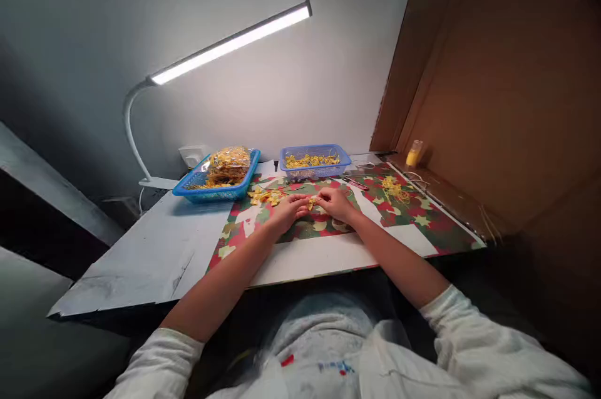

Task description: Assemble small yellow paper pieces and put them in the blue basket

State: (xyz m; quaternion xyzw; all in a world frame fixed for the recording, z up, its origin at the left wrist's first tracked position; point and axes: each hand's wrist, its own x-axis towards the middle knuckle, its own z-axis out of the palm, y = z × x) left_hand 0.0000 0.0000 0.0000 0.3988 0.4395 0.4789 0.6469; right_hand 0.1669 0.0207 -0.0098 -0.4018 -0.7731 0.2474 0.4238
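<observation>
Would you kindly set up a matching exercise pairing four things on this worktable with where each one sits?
Things:
1. blue tray
2. blue basket
3. small yellow bottle
4. desk lamp

Places:
A. against the cardboard wall on the right
B. arching over the table from the left
C. far edge of the table, middle
D. far left of the patterned mat

Pairs: 1-D, 2-C, 3-A, 4-B
</observation>
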